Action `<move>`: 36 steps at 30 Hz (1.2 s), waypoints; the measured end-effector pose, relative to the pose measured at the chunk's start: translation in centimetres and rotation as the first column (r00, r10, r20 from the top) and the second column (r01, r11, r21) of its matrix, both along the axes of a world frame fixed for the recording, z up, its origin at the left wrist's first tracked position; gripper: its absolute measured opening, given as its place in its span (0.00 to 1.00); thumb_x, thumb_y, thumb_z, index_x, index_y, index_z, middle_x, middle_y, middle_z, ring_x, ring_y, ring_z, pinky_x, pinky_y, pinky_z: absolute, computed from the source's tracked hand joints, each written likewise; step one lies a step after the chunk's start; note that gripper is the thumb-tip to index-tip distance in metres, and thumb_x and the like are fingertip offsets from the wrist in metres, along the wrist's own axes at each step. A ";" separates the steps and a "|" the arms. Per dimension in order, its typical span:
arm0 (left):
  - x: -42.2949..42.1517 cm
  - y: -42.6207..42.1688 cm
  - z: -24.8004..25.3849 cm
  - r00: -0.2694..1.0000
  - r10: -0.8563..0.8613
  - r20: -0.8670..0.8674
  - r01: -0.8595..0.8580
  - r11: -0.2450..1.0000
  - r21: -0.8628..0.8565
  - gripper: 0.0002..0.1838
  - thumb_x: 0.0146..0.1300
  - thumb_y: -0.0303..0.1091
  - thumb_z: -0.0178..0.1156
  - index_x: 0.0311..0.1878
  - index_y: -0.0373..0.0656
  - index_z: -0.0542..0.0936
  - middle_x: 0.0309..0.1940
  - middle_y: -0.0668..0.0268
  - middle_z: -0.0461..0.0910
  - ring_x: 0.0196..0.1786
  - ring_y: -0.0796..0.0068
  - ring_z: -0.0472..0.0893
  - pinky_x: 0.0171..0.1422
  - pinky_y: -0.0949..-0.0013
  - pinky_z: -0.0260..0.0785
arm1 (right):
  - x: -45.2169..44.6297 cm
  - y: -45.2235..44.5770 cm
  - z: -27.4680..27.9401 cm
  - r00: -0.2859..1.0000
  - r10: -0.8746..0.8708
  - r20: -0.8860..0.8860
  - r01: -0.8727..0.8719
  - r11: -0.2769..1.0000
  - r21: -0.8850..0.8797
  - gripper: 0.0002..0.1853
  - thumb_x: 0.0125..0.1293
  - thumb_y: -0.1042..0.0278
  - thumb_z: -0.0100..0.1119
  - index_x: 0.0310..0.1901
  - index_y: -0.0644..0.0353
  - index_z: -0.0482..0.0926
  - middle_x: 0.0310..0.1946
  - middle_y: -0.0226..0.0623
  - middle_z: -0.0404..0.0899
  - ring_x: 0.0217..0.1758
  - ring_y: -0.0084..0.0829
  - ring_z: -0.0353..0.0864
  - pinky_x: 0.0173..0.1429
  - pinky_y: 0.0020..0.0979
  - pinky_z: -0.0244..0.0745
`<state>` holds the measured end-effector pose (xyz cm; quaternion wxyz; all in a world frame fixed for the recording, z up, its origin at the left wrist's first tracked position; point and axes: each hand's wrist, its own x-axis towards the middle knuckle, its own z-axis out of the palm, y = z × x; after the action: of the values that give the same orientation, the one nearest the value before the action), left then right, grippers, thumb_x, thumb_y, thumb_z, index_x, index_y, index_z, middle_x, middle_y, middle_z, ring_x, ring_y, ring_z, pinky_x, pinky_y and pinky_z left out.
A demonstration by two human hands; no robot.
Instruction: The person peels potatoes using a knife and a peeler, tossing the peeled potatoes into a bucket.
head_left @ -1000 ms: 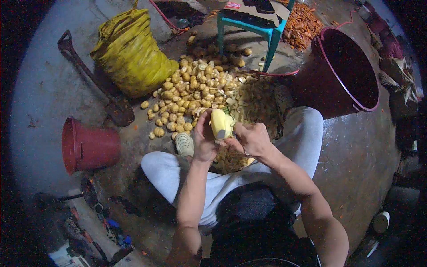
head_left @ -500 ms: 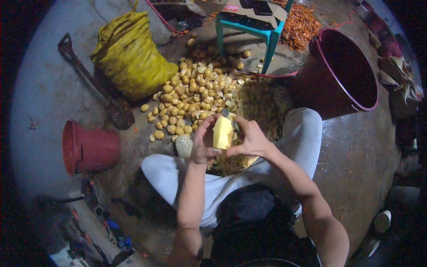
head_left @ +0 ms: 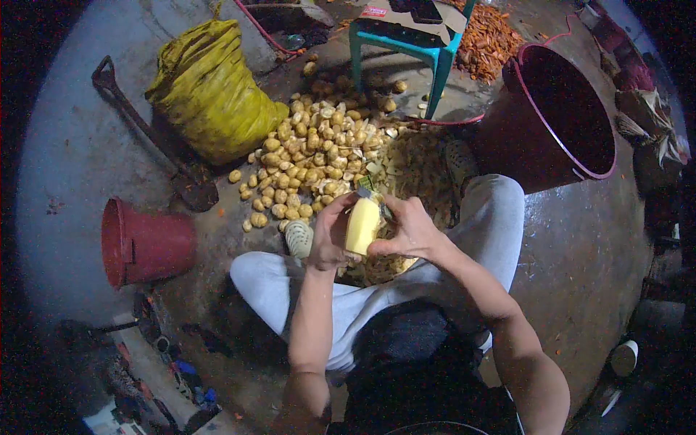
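Observation:
My left hand is wrapped round the left side of a pale yellow peeled potato, held upright above my lap. On its other side my right hand is closed, its thumb against the potato. A small peeler shows at the potato's top end by the right fingers; its handle is mostly hidden in that hand. Just beyond lies a heap of unpeeled potatoes, with peelings to its right and more under my hands.
A yellow sack and a shovel lie at the left, above a small red bucket. To the right stands a large dark red tub. Behind the heap are a green stool and a carrot pile.
The potato has tilted and dropped slightly in my hands. The peeler has turned and risen a little at its top end, showing more clearly.

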<state>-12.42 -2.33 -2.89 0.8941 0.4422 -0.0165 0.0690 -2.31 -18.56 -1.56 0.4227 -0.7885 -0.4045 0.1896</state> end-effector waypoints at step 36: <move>0.2 -1.0 1.3 0.964 0.250 -0.085 -0.249 0.968 0.030 0.51 0.27 0.34 0.83 0.61 0.38 0.68 0.54 0.66 0.74 0.57 0.71 0.75 0.63 0.67 0.68 | -0.9 0.0 -0.7 0.940 -0.011 0.342 -0.053 0.983 0.178 0.25 0.60 0.40 0.59 0.25 0.57 0.70 0.13 0.42 0.70 0.16 0.50 0.73 0.21 0.45 0.68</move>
<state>-12.22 -3.32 -1.57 0.8738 0.4520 0.0784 0.1612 -3.21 -18.54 -2.26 0.4152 -0.7625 -0.4960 0.0164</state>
